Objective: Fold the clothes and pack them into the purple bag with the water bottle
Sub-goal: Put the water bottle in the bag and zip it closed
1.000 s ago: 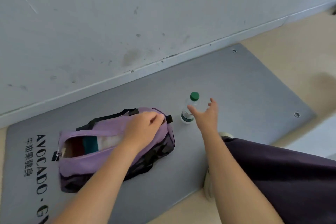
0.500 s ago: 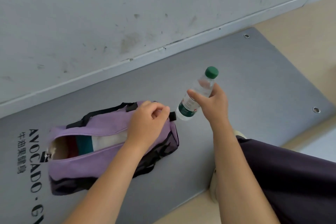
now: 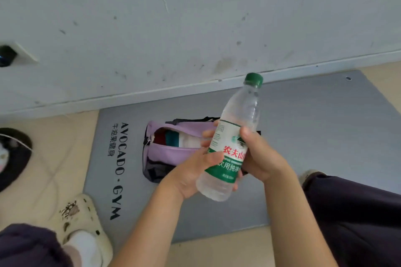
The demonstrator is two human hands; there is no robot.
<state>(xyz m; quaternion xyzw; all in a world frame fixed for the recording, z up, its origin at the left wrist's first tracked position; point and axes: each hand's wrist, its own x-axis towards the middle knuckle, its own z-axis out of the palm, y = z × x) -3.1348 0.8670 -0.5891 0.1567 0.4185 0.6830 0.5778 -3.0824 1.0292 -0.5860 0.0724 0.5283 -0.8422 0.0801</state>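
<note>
A clear water bottle (image 3: pixel 236 128) with a green cap and green-and-white label is held up in front of me, tilted with the cap away. My right hand (image 3: pixel 260 156) grips its label from the right. My left hand (image 3: pixel 193 171) holds its lower half from the left, fingers curled behind it. Behind the bottle, the purple bag (image 3: pixel 169 151) lies on the grey mat (image 3: pixel 314 136) with its top zip open. Folded clothes (image 3: pixel 173 137) in dark red, teal and white show inside. The bag's right end is hidden by my hands.
The mat, printed "AVOCADO · GYM", lies against a scuffed white wall (image 3: pixel 195 28). My cream clog (image 3: pixel 84 227) stands on the beige floor at lower left, a dark round object (image 3: pixel 13 158) at the left edge. My dark trousers (image 3: pixel 358 223) fill the lower right.
My right hand has lifted the bottle off the mat and brought it close. My left hand left the bag's right end and took hold of the bottle. The view swung right and up.
</note>
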